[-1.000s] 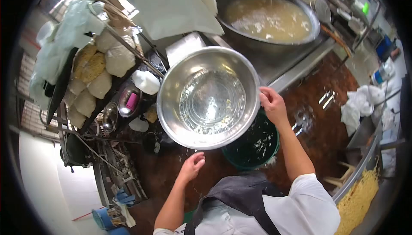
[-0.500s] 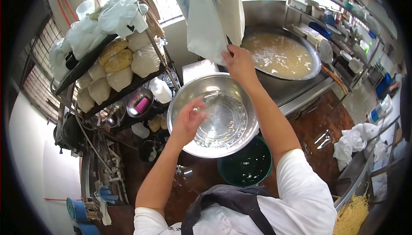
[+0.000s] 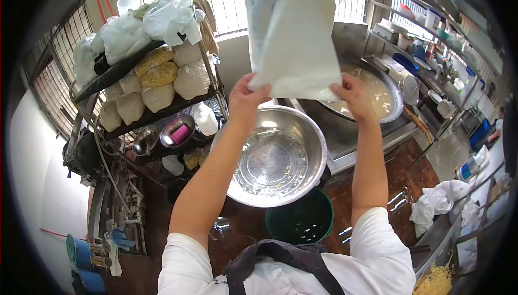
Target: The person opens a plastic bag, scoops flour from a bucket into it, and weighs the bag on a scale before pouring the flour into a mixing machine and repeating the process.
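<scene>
A large white sheet, either cloth or a bag, hangs in front of me and runs out of view at the top. My left hand pinches its lower left corner. The lower right corner is between the fingers of my right hand. Stretched between both hands, its bottom edge is above a wide steel bowl. Wet marks and small bits show on the bowl's inside. Beneath the bowl, a dark green bucket stands on the floor.
A big wok of cloudy, pale liquid is set in the steel stove at right. On the left, a rack holds bagged noodles and plastic bags. Yellow noodles lie at lower right. The brown floor looks wet.
My left hand has risen from over the bowl and gripped the sheet's left corner. My right hand has moved right and slightly down, and the sheet is now spread wider.
</scene>
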The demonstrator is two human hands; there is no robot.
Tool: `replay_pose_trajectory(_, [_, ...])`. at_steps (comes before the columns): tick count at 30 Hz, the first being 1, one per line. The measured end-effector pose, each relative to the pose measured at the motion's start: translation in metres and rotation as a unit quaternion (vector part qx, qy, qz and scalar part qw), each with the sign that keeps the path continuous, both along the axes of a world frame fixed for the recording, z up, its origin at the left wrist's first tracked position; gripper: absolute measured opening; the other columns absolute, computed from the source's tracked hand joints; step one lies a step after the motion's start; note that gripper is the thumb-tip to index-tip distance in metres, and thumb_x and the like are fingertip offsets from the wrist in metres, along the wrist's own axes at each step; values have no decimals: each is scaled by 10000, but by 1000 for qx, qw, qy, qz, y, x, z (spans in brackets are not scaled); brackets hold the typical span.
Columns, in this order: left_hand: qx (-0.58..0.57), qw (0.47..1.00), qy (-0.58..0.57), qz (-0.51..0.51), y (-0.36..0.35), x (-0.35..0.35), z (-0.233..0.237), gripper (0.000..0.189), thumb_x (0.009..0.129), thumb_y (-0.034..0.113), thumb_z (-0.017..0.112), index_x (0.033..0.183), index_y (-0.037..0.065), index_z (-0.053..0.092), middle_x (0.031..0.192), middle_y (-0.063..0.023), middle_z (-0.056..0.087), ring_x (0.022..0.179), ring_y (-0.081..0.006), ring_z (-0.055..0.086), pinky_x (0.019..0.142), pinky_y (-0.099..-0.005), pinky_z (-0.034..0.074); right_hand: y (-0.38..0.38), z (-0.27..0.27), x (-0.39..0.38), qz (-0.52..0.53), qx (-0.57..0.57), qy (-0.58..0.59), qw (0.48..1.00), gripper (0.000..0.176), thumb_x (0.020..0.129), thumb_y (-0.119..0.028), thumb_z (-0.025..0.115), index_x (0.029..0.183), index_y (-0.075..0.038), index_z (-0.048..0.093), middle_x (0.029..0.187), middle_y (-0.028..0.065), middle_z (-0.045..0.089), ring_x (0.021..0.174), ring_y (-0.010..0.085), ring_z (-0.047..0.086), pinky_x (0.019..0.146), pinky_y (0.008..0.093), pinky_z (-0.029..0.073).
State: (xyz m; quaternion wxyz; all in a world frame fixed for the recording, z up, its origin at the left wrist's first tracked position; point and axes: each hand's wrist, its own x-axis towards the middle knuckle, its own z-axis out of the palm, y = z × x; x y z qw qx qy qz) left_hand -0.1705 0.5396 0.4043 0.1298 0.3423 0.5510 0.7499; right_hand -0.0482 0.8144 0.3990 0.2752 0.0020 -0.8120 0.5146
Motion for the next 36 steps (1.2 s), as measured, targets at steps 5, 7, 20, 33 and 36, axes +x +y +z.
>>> replay_pose_trajectory(5, [-148,859,485,75,16,90,7,781,839,161,666,1513,186,272,1078,-190,644,1034,-326,575,965,-450,427,40,17,18,-74,-176,115,975,269,916,-178,619,1100,17,596,978,56,658,855,130,637,716,282,559])
replay_pose_trajectory(7, [-144,836,522,94,28,104,17,818,818,169,679,1517,176,256,1040,-205,624,1004,-365,557,956,-467,416,46,21,19,-80,-166,111,977,294,919,-184,611,1132,16,576,998,58,655,853,129,640,708,277,561])
replay_pose_trajectory(20, [-118,772,409,472,71,-12,9,854,765,239,744,1461,36,293,1486,-221,298,1357,-411,284,1051,-543,306,89,36,29,-133,-128,125,975,256,910,-195,637,1100,-24,612,882,-2,630,633,50,554,530,187,480])
replay_pose_trajectory(33, [-67,921,247,292,9,-95,75,259,964,284,525,895,53,618,721,18,521,660,-84,457,587,-271,401,139,52,26,-292,-50,211,932,248,910,-173,606,1076,10,626,766,41,634,504,84,557,472,232,474])
replay_pose_trajectory(36, [-9,949,190,252,-43,-80,112,252,999,279,511,918,73,633,737,59,538,664,-50,460,610,-213,396,144,48,14,-270,-69,226,933,279,917,-165,629,1132,13,606,831,28,641,530,80,549,500,227,486])
